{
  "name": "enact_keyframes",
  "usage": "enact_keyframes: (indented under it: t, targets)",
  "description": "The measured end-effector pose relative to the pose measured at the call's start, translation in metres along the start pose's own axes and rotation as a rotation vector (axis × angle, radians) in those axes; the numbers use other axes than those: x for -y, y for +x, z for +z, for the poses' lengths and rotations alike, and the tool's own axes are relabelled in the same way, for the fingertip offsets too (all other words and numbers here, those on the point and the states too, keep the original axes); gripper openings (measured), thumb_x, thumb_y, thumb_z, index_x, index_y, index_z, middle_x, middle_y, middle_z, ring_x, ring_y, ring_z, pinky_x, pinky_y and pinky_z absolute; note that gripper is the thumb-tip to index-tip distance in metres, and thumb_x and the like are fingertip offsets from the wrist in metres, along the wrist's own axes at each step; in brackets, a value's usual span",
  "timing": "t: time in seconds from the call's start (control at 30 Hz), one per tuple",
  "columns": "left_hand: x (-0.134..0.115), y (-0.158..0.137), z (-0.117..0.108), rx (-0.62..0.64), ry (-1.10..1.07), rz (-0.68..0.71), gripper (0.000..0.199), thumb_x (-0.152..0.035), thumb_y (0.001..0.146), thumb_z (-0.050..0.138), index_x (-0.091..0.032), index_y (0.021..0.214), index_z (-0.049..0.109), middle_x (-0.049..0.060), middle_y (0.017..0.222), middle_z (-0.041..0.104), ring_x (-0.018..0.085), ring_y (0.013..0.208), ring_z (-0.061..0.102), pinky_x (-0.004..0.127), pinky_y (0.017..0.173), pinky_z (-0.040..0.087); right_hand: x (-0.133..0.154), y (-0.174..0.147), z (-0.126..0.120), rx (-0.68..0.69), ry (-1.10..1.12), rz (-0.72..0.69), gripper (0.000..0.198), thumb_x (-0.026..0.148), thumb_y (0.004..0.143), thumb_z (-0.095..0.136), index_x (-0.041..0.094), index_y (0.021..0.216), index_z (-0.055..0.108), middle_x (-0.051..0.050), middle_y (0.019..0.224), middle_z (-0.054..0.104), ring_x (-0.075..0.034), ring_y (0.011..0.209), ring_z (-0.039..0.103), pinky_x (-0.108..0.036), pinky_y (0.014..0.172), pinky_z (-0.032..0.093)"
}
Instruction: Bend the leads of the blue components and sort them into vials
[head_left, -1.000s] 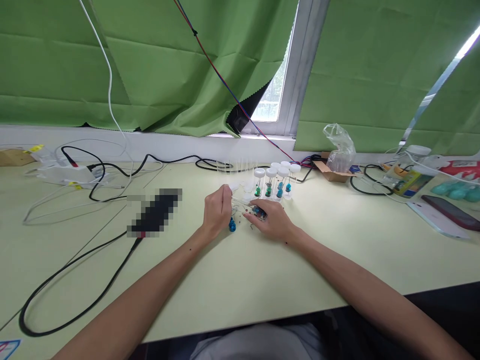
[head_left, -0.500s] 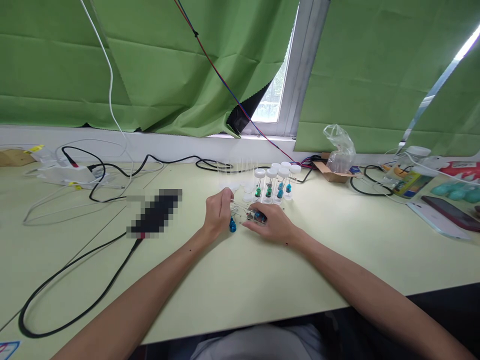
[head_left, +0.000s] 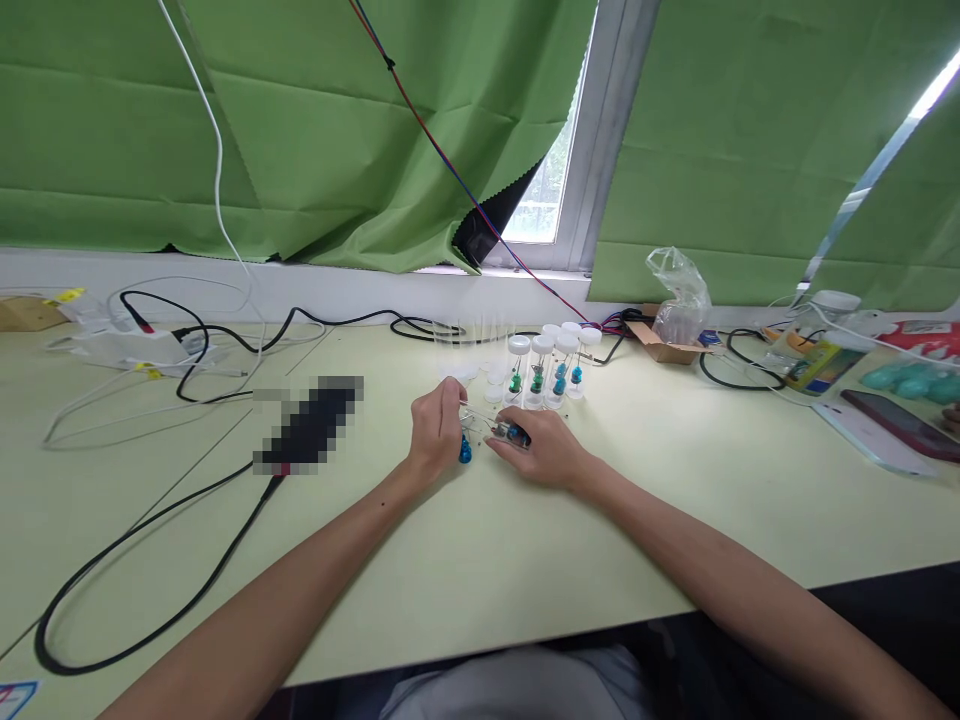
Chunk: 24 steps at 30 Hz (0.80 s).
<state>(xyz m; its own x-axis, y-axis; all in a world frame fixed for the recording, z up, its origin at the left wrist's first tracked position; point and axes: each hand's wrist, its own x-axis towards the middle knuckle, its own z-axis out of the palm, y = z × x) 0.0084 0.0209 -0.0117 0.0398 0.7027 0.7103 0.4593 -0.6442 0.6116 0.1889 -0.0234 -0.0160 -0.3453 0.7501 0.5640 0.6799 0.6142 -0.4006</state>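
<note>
1. I'm watching the left hand pinching narrowly, its fingertips closing on a thin metallic piece that is reaching towards 4 o'clock; I'm not managing to tell just what it is.
2. The right hand is curling around a small clear container with blue bits inside, which is lying at its 10 o'clock, between the two hands.
3. Against one second ago, I'm seeing the left fingertips sitting slightly lower, towards 6 o'clock. The right hand's container is also sitting lower and is showing more of its clear side.
4. Blue parts are resting on the counter just beside the left hand, at its 4 o'clock, staying put since the earlier view.
5. White-capped vials, holding green and blue parts, are standing upright at the right hand's 12 o'clock, likewise unchanged.
6. Clear tubes are standing at the left hand's 1 o'clock, and a pixelated dark device is lying well apart at its 9 o'clock.
</note>
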Motion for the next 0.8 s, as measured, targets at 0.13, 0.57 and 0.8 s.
enact_keyframes:
  t: [0.13, 0.57, 0.8]
  targets:
    - [0.0, -0.001, 0.0, -0.021, 0.025, 0.047, 0.038, -0.031, 0.1, 0.027, -0.021, 0.07, 0.048, -0.001, 0.056, 0.045, 0.013, 0.051, 0.04, 0.028, 0.054, 0.033, 0.0, 0.0, -0.001, 0.005, 0.018, 0.003, 0.023, 0.04, 0.087, 0.062, 0.019, 0.096, 0.062, -0.001, 0.066, 0.065, -0.014, 0.058, 0.055, -0.026, 0.059, 0.039]
    - [0.004, -0.001, -0.002, -0.024, -0.032, 0.119, 0.036, -0.028, 0.098, 0.028, -0.021, 0.068, 0.046, -0.001, 0.056, 0.042, 0.013, 0.049, 0.038, 0.03, 0.053, 0.032, 0.008, 0.0, 0.004, 0.024, 0.277, 0.138, 0.02, 0.037, 0.081, 0.067, 0.019, 0.087, 0.061, 0.004, 0.059, 0.052, -0.011, 0.053, 0.044, -0.024, 0.056, 0.039]
    - [0.005, -0.001, -0.002, -0.052, -0.042, 0.161, 0.038, -0.028, 0.098, 0.029, -0.021, 0.065, 0.046, -0.002, 0.053, 0.04, 0.012, 0.046, 0.036, 0.029, 0.05, 0.03, 0.012, 0.001, 0.003, 0.048, 0.362, 0.196, 0.02, 0.037, 0.079, 0.069, 0.019, 0.082, 0.061, 0.004, 0.06, 0.051, -0.01, 0.055, 0.043, -0.024, 0.056, 0.036]
